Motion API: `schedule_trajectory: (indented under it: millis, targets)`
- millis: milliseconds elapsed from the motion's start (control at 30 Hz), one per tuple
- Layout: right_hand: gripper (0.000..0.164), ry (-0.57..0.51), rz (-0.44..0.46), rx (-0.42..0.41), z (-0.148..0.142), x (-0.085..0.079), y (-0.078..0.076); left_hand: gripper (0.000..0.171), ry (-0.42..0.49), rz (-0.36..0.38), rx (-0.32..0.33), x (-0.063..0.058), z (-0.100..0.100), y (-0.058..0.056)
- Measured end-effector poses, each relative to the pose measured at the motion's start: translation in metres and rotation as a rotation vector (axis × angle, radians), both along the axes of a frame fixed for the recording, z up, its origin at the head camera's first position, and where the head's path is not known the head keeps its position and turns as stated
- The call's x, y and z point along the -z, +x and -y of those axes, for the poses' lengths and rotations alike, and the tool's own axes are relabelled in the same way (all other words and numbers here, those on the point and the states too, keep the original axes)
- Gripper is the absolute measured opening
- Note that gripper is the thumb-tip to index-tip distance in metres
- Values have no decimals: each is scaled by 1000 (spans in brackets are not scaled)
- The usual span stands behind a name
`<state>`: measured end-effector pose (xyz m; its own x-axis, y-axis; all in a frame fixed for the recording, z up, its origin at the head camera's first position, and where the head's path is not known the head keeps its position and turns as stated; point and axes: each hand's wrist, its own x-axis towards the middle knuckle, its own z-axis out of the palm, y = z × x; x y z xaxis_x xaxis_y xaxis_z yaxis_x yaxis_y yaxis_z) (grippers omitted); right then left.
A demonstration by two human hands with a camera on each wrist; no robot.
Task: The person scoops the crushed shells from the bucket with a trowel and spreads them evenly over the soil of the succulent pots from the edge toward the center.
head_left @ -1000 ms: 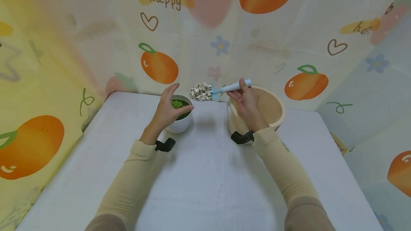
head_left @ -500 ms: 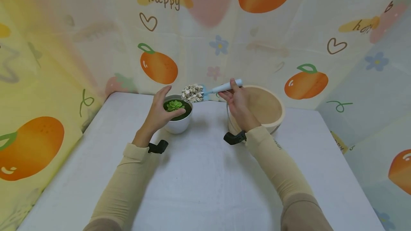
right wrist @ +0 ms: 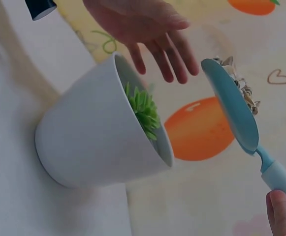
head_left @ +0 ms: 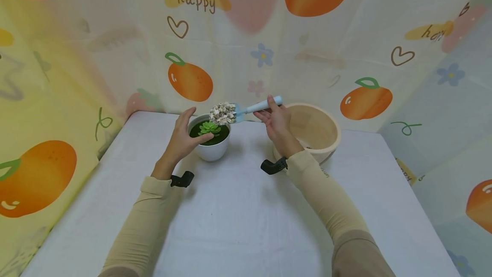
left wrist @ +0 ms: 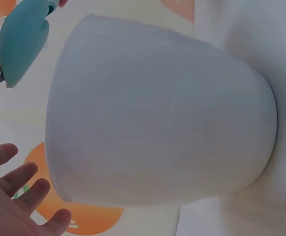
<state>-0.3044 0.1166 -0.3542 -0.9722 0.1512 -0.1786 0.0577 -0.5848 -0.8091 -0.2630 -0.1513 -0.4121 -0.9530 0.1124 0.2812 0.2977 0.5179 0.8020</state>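
Note:
My right hand (head_left: 279, 128) grips the pale blue handle of a small garden trowel (right wrist: 236, 110). A heap of whitish-grey stone chips (head_left: 223, 113) lies on its blade, which hangs over the right back part of a white flowerpot (left wrist: 157, 118). Inside the pot a green succulent (head_left: 209, 128) stands in dark filling. My left hand (head_left: 180, 139) is at the pot's left side, fingers spread and thumb reaching across the near rim. In the left wrist view its fingers (left wrist: 27, 184) are apart from the pot wall; the right wrist view shows them above the rim.
A large cream-coloured round tub (head_left: 313, 127) stands on the right, partly behind my right hand and forearm. Both it and the flowerpot sit on a white-covered table (head_left: 230, 217). A fruit-patterned cloth (head_left: 246, 63) hangs right behind the table.
The trowel with its stone chips has moved left in my right hand, from beside the pot to over its rim. My left hand has shifted left and slightly down, uncovering the succulent.

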Motion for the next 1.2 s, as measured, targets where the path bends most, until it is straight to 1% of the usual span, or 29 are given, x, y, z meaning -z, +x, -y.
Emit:
schedule_trajectory:
  millis: [33, 167, 267, 433, 633, 867, 1067, 1200]
  targets:
    - [26, 0, 1, 0, 1, 0, 0, 98, -6, 2, -1, 1, 1, 0]
    - [35, 15, 5, -6, 7, 2, -2, 99, -19, 14, -7, 6, 5, -1]
    - [43, 32, 8, -15, 10, 3, -3, 100, -25, 39, -16, 7, 8, -1]
    - [46, 42, 8, -27, 16, 5, -4, 103, -28, 78, -25, 11, 12, -1]
    - [35, 46, 29, -37, 24, 7, -6, 104, -27, 127, -32, 19, 16, -3]
    - [35, 72, 27, -43, 32, 9, -7, 106, -35, 171, -29, 26, 18, -7]
    - [17, 79, 46, -48, 37, 14, -7, 109, -35, 210, -26, 34, 19, -9]
    - [13, 86, 42, -47, 40, 19, -8, 109, -31, 229, -20, 37, 18, -9]
